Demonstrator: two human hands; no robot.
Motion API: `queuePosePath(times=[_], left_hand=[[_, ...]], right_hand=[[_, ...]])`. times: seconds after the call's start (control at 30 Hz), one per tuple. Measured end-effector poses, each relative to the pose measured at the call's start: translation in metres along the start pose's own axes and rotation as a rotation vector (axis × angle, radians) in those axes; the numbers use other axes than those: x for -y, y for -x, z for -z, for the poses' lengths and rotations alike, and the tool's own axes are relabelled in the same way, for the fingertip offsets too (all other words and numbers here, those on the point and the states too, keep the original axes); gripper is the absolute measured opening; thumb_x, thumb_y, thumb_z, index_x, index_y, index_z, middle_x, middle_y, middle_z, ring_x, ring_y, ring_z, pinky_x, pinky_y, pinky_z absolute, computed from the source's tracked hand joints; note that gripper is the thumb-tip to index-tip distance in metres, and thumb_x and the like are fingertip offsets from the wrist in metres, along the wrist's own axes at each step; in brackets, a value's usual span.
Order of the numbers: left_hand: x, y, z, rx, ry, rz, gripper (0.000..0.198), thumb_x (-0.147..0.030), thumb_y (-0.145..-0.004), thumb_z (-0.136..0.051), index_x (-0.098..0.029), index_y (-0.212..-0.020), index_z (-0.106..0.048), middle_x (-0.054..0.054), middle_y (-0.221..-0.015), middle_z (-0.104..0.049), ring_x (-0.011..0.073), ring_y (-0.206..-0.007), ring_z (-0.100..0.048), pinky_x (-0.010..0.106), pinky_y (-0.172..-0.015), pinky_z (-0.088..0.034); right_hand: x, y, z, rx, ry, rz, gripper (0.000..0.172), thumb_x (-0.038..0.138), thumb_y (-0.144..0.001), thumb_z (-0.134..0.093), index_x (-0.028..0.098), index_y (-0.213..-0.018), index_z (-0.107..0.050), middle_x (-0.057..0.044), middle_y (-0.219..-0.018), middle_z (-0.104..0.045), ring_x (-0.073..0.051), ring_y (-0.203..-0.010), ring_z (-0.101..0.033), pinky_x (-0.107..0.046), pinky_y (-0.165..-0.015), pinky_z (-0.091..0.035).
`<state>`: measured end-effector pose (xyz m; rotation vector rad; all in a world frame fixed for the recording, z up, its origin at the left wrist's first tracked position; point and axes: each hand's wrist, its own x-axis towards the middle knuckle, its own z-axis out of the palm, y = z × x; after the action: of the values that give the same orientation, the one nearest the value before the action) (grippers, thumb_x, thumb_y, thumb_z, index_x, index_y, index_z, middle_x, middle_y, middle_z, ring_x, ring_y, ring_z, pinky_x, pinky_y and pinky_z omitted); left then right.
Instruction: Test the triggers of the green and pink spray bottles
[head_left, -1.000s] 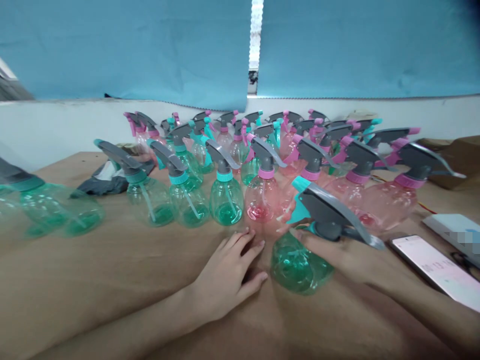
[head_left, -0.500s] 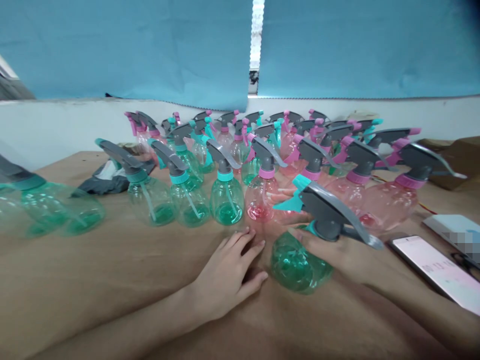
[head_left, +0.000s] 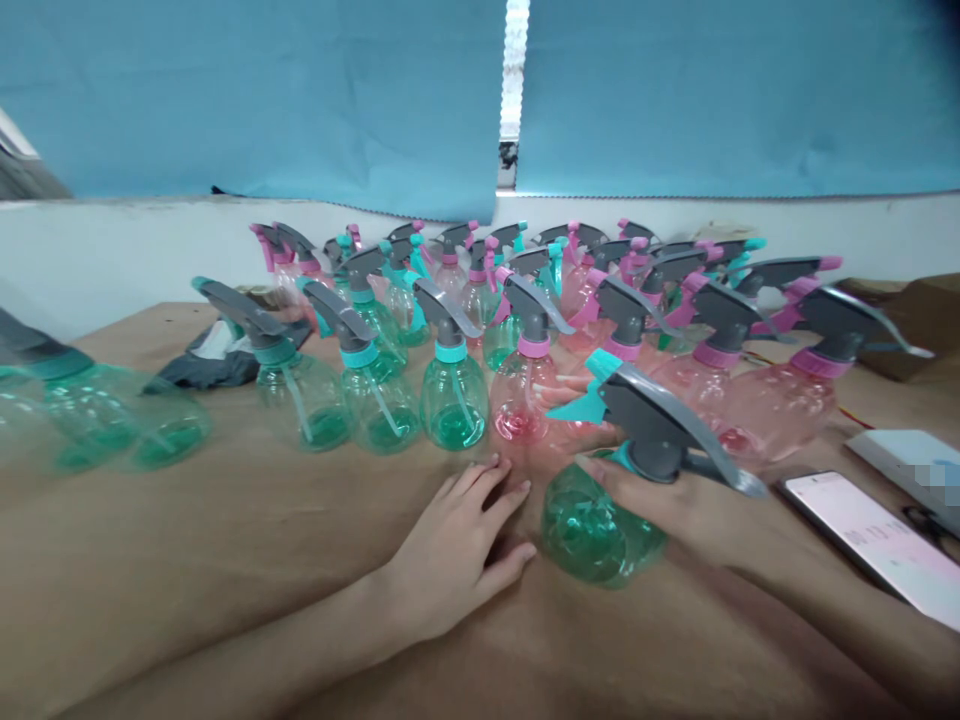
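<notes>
My left hand [head_left: 461,540] lies palm down on the wooden table, fingers apart and holding nothing. To its right, my right hand [head_left: 667,505] has its thumb across the front of a tilted green spray bottle [head_left: 600,530] with a grey and turquoise trigger head. The other fingers reach out behind that bottle, partly hidden, near a pink spray bottle [head_left: 521,400]. Beyond my left hand stand upright green spray bottles [head_left: 454,400] with turquoise collars, their dip tubes showing through the clear walls.
Several pink and green spray bottles [head_left: 694,375] crowd the table's far side. More green bottles [head_left: 97,410] stand at the left, near a dark plastic bag [head_left: 214,360]. A phone [head_left: 870,540] showing a timer lies at the right, beside a white box [head_left: 904,455].
Both hands and the bottles keep their places. Only the digits on the phone's timer differ.
</notes>
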<state>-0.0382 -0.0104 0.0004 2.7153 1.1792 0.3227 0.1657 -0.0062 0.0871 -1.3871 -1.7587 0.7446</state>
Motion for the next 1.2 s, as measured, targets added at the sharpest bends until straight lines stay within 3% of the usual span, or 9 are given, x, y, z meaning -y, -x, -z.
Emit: queuePosePath(times=[0.33,0.73,0.97,1.2], left_hand=[[-0.0008,-0.0018,0.0013,-0.006,0.019,-0.003,0.051,-0.041,-0.092,-0.053,-0.014,-0.134,-0.047,0.015,-0.137,-0.047,0.0308,-0.13,-0.039,0.048,-0.105,-0.035],[-0.0005,-0.0008,0.0012,-0.025,0.02,-0.001,0.048,-0.041,-0.092,-0.052,-0.017,-0.133,-0.047,0.015,-0.138,-0.048,0.0317,-0.13,-0.04,0.05,-0.104,-0.035],[-0.0007,-0.0005,0.0007,-0.018,0.022,-0.004,0.049,-0.04,-0.092,-0.053,-0.015,-0.133,-0.048,0.015,-0.138,-0.047,0.0306,-0.131,-0.038,0.048,-0.105,-0.035],[-0.0001,-0.0014,0.0003,-0.03,0.025,-0.009,0.049,-0.042,-0.092,-0.052,-0.016,-0.133,-0.047,0.015,-0.138,-0.048,0.0309,-0.13,-0.039,0.049,-0.104,-0.035]], right_hand=[[-0.0023,-0.0006,-0.0006,-0.019,0.015,0.016,0.012,0.037,-0.069,-0.055,0.026,-0.063,-0.057,-0.001,-0.06,-0.07,-0.021,-0.056,-0.068,-0.034,-0.057,-0.059],[-0.0023,-0.0019,-0.0011,0.029,-0.012,0.063,0.018,0.036,-0.071,-0.053,0.025,-0.077,-0.066,-0.002,-0.071,-0.073,-0.024,-0.07,-0.071,-0.039,-0.071,-0.059],[0.0019,-0.0017,0.0013,0.054,0.022,0.082,0.016,0.033,-0.072,-0.052,0.025,-0.076,-0.065,-0.002,-0.072,-0.074,-0.023,-0.068,-0.071,-0.038,-0.07,-0.059],[-0.0039,-0.0001,-0.0011,-0.019,0.099,0.071,0.015,0.037,-0.071,-0.051,0.025,-0.069,-0.06,-0.001,-0.062,-0.071,-0.024,-0.062,-0.071,-0.036,-0.064,-0.06]])
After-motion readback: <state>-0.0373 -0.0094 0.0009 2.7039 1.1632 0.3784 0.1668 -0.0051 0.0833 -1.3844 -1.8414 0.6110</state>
